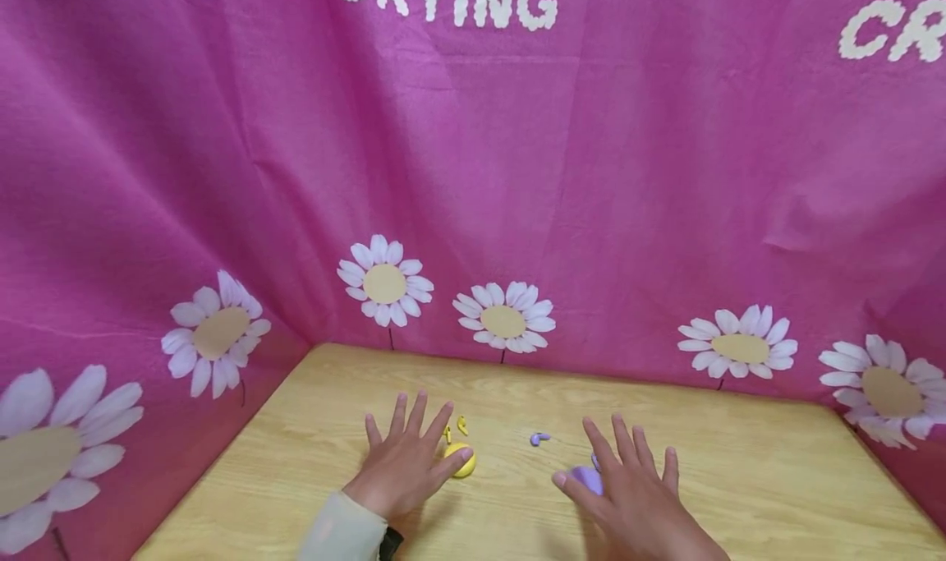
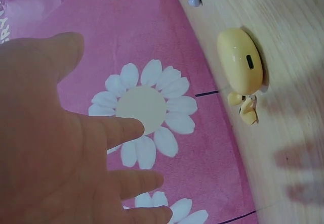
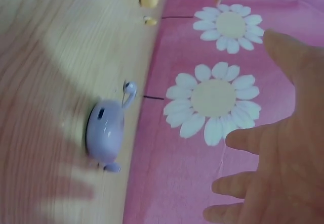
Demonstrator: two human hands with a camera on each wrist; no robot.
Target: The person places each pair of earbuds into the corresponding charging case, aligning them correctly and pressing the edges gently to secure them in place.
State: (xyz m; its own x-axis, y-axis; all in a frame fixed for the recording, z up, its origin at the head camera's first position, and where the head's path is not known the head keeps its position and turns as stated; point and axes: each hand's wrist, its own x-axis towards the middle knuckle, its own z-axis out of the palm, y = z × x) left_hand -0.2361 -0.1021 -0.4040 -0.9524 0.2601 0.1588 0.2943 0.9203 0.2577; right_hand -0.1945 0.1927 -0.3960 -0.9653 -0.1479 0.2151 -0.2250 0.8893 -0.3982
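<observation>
Glossy yellow oval case [image 2: 239,57] is lying right of fingers of left hand [image 1: 402,465], long axis running left-right; right hand [image 1: 639,495] is hovering farther off; all fingers apart.

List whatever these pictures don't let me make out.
Head: purple case, partly behind the right hand.
Head: purple earbud beside it, mostly behind that hand.
Head: yellow case, partly behind the left hand.
Head: far-right lettering, cut off by the edge.
Right wrist: yellow earbud, blurred and too small.
</observation>
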